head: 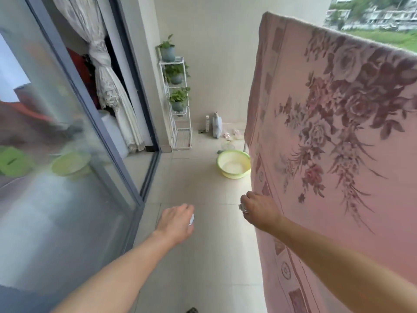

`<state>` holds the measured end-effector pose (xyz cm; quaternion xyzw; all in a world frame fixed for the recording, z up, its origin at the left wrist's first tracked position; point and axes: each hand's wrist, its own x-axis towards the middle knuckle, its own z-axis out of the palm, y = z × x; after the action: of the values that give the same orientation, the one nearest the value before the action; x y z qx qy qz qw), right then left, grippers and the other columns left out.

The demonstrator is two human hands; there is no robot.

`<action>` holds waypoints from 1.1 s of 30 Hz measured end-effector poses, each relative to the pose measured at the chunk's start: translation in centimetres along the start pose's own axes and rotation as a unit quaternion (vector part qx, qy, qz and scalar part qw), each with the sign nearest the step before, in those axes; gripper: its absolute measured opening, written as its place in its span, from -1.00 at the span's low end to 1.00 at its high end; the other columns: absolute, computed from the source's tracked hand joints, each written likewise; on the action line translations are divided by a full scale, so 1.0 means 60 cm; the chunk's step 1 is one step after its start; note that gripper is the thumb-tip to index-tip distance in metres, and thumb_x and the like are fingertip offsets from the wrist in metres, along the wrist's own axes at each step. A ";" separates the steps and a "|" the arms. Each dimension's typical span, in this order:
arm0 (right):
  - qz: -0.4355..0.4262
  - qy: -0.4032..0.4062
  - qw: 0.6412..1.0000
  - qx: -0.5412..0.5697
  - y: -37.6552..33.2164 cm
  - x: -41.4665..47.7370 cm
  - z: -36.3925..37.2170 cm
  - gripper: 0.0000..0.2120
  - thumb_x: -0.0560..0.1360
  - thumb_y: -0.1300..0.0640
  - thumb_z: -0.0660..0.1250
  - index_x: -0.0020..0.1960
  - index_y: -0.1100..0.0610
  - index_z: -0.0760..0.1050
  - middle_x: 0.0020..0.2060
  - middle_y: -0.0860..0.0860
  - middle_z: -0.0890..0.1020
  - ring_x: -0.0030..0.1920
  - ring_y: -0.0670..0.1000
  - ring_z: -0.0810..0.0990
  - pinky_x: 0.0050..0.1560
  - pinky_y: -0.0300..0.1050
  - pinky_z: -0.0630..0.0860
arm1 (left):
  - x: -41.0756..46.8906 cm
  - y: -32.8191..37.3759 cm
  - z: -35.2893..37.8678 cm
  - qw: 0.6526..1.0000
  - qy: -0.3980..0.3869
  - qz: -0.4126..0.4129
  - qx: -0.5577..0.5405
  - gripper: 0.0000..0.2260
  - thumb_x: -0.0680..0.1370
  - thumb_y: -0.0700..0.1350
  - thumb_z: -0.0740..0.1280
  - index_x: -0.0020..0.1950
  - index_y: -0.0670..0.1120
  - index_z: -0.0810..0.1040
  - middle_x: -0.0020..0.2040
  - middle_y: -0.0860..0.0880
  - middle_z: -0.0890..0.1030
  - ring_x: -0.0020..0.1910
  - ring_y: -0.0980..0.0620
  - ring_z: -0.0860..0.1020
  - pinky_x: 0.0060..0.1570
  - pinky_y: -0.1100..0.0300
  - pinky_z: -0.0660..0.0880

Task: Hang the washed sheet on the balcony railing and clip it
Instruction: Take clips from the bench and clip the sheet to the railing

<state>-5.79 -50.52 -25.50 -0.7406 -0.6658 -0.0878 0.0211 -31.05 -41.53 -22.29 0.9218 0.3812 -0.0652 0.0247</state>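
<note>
Already our sheet (334, 136) hangs on the right half of the frame, pink with a dark floral print, draped over a railing that its fold hides from us. Its top fold runs from the upper centre of the frame out to the right edge, and its free side edge drops from there to the bottom centre. Both hands sit low, left of the cloth. Our right hand (259, 212) is plainly the nearer one: it rests against that side edge in the lower centre, fingers curled round what we take to be a white clip (242, 207). Our left hand (174, 223) hangs well apart from the sheet, over the floor tiles at lower centre-left, its fingers turned away from us and curled on a second white clip (191, 219), of which only a sliver shows. We judge the hanging done and the clipping not yet begun, since we see no clip on the fold. That fold lies above and to the right of both hands, so the right hand has the shorter climb, straight up the edge to the near corner. Beyond, a green basin (233, 163) sits on the floor just beside the sheet's edge.
</note>
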 end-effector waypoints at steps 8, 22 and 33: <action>-0.014 -0.031 0.999 -0.004 0.045 0.304 0.096 -0.70 0.09 0.11 0.59 -0.33 0.05 0.47 -0.42 -0.06 0.49 -0.44 0.03 0.52 -0.61 -0.18 0.21 | 0.271 -0.155 -0.014 1.000 0.000 -0.006 0.010 -0.78 0.57 -0.05 0.19 0.13 -0.12 0.46 0.12 -0.09 0.50 0.10 -0.15 0.54 -0.04 0.03 0.40; 0.072 -0.043 0.991 0.108 0.174 0.775 0.121 -0.87 0.31 0.07 0.39 -0.20 0.08 0.48 -0.22 -0.02 0.51 -0.22 0.09 0.55 -0.34 -0.14 0.27 | 0.816 -0.382 -0.140 0.997 0.022 0.074 -0.001 -0.77 0.57 0.04 0.22 0.11 -0.08 0.41 0.11 -0.07 0.58 0.08 -0.16 0.55 -0.08 0.05 0.42; 0.083 -0.044 0.987 0.131 0.354 1.210 0.218 -0.63 0.38 -0.07 0.25 0.09 0.13 0.45 -0.04 0.07 0.64 -0.07 0.20 0.60 -0.17 -0.05 0.46 | 1.243 -0.518 -0.228 0.994 0.059 0.077 -0.051 -0.75 0.50 -0.02 0.30 0.11 -0.11 0.45 0.07 -0.02 0.45 -0.01 -0.05 0.51 -0.03 0.07 0.51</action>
<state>23.71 20.35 -25.09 -0.7874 -0.6079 0.0348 0.0963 0.66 33.97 -19.00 0.9482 0.3127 0.0112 0.0542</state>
